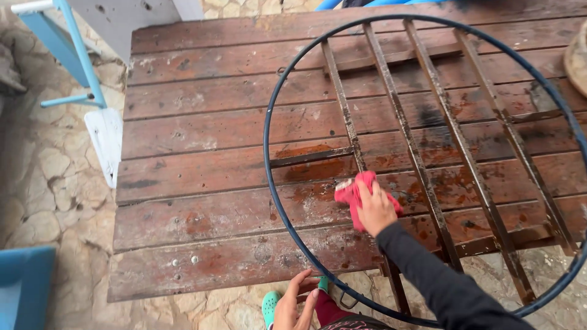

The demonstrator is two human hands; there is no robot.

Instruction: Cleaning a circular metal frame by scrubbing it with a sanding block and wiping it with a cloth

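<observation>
Your red cloth (353,190) sits bunched on a rusty bar of the round metal grate (422,153), near the middle of the scene, where the grate lies flat on the wooden table (195,201). Your right hand (374,209) presses it down, fingers curled around the cloth. The bars look rough and flaky; the fabric could catch on a burr and drag your fingertips onto bare rust. Your left hand (295,305) hangs at the near table edge with fingers loosely spread, holding nothing, just beside the hoop's near rim, possibly not touching it. Nothing pins the grate, and its near part overhangs the edge, so a hard push could skid or tip it.
</observation>
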